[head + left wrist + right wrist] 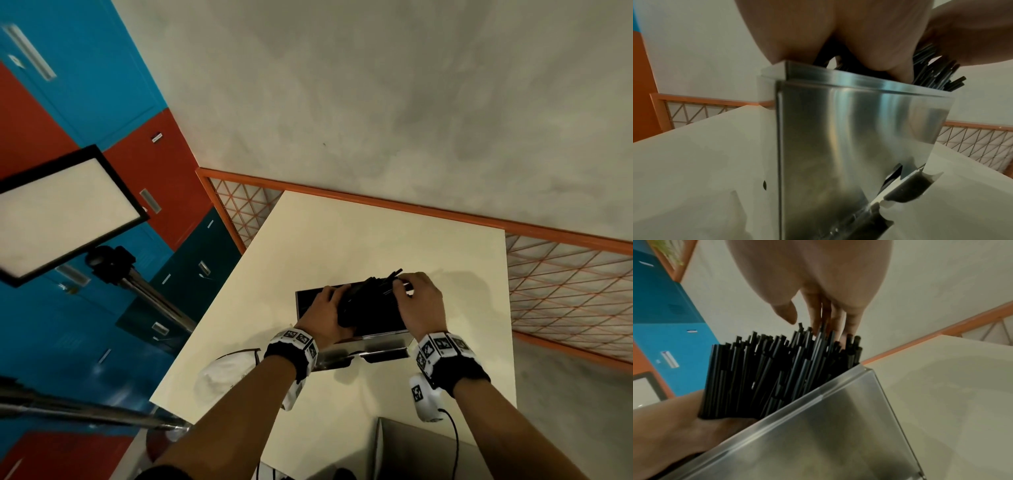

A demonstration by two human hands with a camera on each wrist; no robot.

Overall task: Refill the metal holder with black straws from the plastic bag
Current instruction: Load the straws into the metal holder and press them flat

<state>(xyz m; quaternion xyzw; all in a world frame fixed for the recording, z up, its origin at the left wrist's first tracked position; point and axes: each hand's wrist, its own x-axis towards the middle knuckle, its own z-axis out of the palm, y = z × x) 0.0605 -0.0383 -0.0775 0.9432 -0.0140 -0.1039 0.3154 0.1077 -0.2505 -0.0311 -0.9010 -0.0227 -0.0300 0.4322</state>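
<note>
My left hand (325,308): curled round glossy thin black straws (764,369).
My right hand (419,301): straight fingers (851,318) on their tips.
Metal holder (849,129): boxy, brushed.

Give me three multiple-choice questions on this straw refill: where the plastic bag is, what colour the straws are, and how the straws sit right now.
1. Where is the plastic bag? A. on the fence B. on the table, near left of the metal holder C. on the floor
2. What colour are the straws? A. white B. black C. red
3. How do the straws sit? A. loose on the table B. fully sunk C. sticking out above the holder's rim
Answers: B, the white bag lies at the table's near edge; B, the bundle looks black in all views; C, the left hand holds the bundle and fingers of the right hand touch its ends above the rim.
</note>
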